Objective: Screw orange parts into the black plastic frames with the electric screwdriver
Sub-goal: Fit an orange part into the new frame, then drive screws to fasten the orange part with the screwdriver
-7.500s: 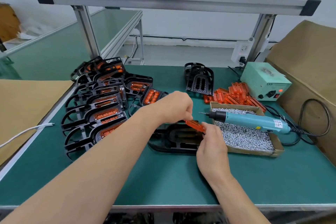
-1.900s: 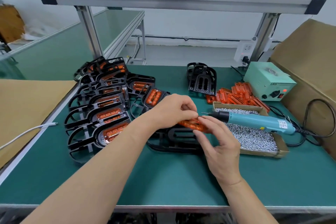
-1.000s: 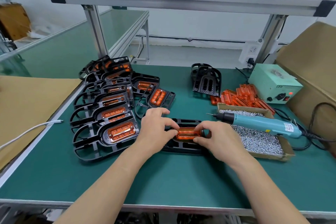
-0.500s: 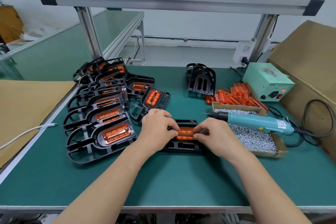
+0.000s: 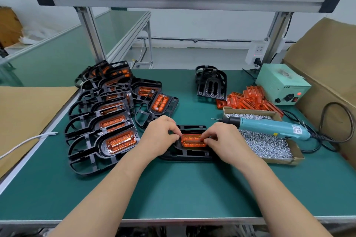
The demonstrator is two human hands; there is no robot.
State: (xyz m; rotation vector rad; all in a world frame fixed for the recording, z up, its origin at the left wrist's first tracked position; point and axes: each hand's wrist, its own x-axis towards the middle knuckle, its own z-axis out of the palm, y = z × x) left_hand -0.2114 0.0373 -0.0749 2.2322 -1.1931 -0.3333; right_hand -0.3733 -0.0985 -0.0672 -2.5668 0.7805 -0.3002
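My left hand (image 5: pixel 159 136) and right hand (image 5: pixel 225 140) meet over one orange part (image 5: pixel 193 140), just left of the screw box (image 5: pixel 296 157). The fingers of both hands are curled in. The left thumb and fingertips pinch the part's left end, and the right ones pinch its right end, the end nearer the box.

The part is a translucent orange slab with rounded corners. It is ribbed, with a groove down its length that splits it into two lanes. It lies flat, face up, and its long axis runs side to side, so one end points at the screw box and the other straight away from it.

It sits in the pocket of a black frame (image 5: pixel 189 155), an open ribbed moulding lying flat on the green mat (image 5: pixel 173 188) and touching the box's left side or nearly so. My hands hide both of its ends, so I cannot tell which way its rounded end faces.

The electric screwdriver (image 5: pixel 269 127) has a teal body and a black nose. It rests across the top of the box with its bit poking out over the left rim. Loose orange parts (image 5: pixel 248 100) are heaped just behind the box. The finished frames (image 5: pixel 104 121) are stacked well to its left, beyond my hands.
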